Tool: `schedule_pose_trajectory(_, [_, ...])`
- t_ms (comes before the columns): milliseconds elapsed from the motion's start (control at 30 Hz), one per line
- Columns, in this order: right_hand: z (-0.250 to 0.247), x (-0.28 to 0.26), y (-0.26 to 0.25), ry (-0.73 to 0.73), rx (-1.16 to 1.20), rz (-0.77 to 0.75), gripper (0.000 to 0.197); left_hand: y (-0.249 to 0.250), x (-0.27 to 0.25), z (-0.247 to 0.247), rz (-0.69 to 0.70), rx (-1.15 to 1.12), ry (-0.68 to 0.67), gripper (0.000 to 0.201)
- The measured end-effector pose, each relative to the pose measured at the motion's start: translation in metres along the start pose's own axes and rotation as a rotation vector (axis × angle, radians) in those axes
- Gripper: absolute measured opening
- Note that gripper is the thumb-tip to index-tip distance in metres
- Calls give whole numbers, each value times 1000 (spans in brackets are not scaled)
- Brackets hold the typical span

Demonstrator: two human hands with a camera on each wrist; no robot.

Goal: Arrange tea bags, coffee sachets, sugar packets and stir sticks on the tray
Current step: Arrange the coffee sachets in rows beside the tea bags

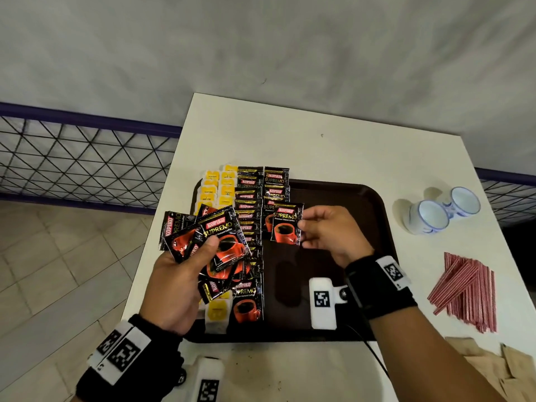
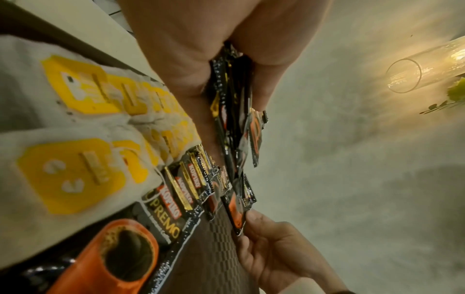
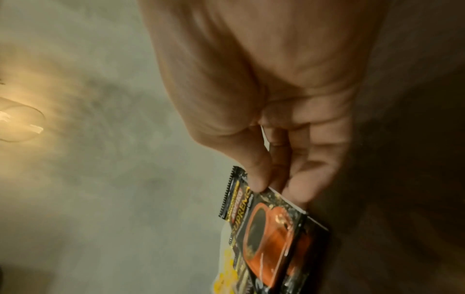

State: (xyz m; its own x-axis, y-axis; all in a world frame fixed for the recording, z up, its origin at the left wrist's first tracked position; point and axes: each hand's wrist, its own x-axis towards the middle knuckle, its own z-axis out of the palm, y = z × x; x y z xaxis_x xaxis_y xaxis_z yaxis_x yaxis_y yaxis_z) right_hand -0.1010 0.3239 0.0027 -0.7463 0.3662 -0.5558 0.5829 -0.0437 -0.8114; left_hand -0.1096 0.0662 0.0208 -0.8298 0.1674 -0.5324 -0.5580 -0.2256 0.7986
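Note:
A dark brown tray (image 1: pixel 348 192) lies on the white table. Along its left side run rows of yellow-tagged tea bags (image 1: pixel 216 187) and black coffee sachets (image 1: pixel 248 216), also close up in the left wrist view as tea bags (image 2: pixel 75 175) and sachets (image 2: pixel 161 214). My left hand (image 1: pixel 185 274) grips a fanned bunch of coffee sachets (image 1: pixel 220 236) over the tray's left edge. My right hand (image 1: pixel 324 230) pinches one coffee sachet (image 1: pixel 285 223) by its right edge, above the second sachet row; the right wrist view shows thumb and fingers on that sachet (image 3: pixel 271 228).
Red-and-white stir sticks (image 1: pixel 467 291) lie heaped on the table right of the tray. Brown sugar packets (image 1: pixel 493 367) sit at the near right corner. Two blue-and-white cups (image 1: pixel 443 210) lie on their sides at the far right. A railing (image 1: pixel 81 158) borders the table's left.

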Motion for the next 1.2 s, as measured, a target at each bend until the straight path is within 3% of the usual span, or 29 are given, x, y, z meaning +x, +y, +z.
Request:
schedule_pose_trajectory(267, [17,20,7,44,-192,-2,13,-7,-3,-11,-28,37,19,23])
schedule_pose_trajectory(833, [18,14,7,97,-147,4,7,-17,0,-10,-70,30,2,27])
schedule_pose_trajectory(967, [14,5,2,178,-222,-98,7,-16,1,-6,-61,12,-3,25])
schedule_pose_trajectory(1033, [17,-7,-5,131,-200,-177,9,-15,1,-2,-59,13,-26,26])
schedule_pose_trajectory(1200, [35,-37,-17,-233,-122,-209,19,-14,1,10,-30,21,-82,40])
